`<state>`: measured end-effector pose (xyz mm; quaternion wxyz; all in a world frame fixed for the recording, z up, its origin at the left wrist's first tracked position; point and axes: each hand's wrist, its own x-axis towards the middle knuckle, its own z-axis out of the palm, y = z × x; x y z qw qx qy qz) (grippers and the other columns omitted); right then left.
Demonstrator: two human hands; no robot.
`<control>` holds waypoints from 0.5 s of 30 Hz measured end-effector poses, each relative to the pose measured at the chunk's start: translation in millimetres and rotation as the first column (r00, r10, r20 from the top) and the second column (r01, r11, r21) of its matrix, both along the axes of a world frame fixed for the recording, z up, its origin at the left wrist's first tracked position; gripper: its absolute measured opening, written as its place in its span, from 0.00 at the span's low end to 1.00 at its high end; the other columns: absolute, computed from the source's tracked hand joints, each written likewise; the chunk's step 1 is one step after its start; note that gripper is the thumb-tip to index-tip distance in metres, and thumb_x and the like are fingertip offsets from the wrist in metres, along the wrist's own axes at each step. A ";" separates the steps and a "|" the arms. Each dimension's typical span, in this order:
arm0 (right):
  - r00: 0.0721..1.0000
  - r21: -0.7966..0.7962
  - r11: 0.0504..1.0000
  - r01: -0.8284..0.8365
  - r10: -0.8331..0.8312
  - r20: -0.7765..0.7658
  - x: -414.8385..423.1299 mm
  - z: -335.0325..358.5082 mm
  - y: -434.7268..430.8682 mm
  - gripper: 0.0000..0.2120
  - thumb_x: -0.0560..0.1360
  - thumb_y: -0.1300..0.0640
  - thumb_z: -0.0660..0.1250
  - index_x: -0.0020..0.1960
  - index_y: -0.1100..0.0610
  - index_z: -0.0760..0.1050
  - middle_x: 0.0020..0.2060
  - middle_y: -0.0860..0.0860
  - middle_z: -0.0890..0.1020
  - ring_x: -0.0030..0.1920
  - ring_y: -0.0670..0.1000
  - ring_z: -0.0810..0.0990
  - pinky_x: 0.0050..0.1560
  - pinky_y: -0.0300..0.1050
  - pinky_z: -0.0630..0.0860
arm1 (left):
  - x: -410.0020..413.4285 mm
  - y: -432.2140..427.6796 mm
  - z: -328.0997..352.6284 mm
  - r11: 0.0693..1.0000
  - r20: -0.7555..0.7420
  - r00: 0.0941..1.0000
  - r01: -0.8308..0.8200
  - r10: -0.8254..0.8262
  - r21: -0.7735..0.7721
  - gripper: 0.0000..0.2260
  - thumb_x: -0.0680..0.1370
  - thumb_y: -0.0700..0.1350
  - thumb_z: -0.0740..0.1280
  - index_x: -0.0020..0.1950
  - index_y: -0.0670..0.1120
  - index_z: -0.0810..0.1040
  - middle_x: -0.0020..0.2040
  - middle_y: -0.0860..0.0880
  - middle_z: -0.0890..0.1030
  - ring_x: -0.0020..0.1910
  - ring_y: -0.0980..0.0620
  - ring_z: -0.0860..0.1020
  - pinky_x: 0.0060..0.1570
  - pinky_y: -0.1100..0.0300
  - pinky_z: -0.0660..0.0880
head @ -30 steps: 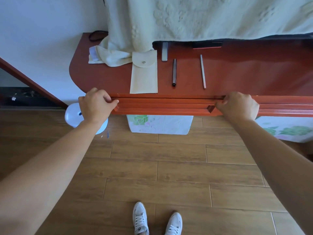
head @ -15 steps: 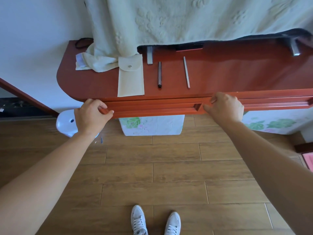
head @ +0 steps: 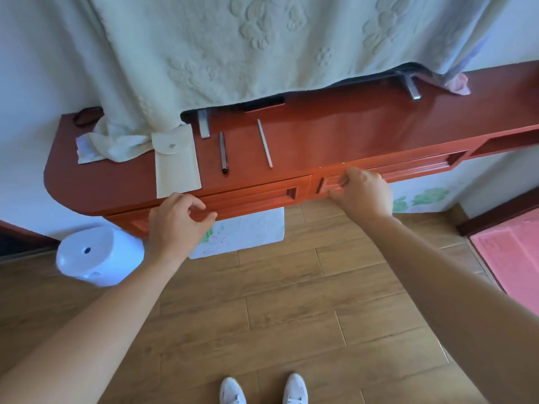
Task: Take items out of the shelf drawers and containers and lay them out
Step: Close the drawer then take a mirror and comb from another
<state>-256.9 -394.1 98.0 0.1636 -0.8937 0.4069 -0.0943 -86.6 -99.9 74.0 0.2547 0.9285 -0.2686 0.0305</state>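
Observation:
A red wooden shelf [head: 350,135] runs along the wall with two shut drawers in its front edge. My left hand [head: 178,220] curls around the lower edge of the left drawer [head: 256,196], thumb underneath. My right hand [head: 361,191] has its fingers hooked on the panel of the right drawer [head: 408,167]. On the shelf top lie a cream snap pouch [head: 176,167], a dark pen [head: 223,153] and a thin silver stick [head: 264,143], side by side. The drawers' contents are hidden.
A pale embossed cloth [head: 262,39] drapes over a screen on two metal feet [head: 204,126] at the back of the shelf. A white plastic container [head: 99,255] stands on the wooden floor at the left. A pink mat [head: 513,252] lies at the right. My white shoes [head: 233,392] show at the bottom.
Both hands slid right along the shelf front: the left from the drawer's left end to its middle, the right from the left drawer onto the right one. The camera view swung right.

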 end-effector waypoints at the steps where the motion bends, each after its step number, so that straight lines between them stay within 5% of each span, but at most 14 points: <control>1: 1.000 0.003 1.000 0.012 -0.012 -0.016 -5.9 2.5 -2.7 0.11 0.71 0.48 0.70 0.49 0.53 0.79 0.47 0.51 0.84 0.49 0.58 0.80 0.41 0.45 0.68 | -2.9 -6.8 2.2 1.000 -0.002 1.000 0.017 -0.017 -0.004 0.10 0.68 0.55 0.76 0.40 0.52 0.79 0.41 0.55 0.79 0.39 0.52 0.79 0.45 0.50 0.75; 15: 0.969 -0.017 0.970 0.244 -0.244 -0.040 -88.6 39.0 -42.9 0.12 0.71 0.46 0.71 0.48 0.52 0.77 0.46 0.49 0.84 0.47 0.54 0.81 0.45 0.48 0.77 | -31.6 -93.8 30.7 0.972 0.004 0.975 0.223 -0.223 -0.076 0.10 0.68 0.56 0.75 0.42 0.53 0.79 0.43 0.56 0.78 0.40 0.54 0.76 0.46 0.52 0.72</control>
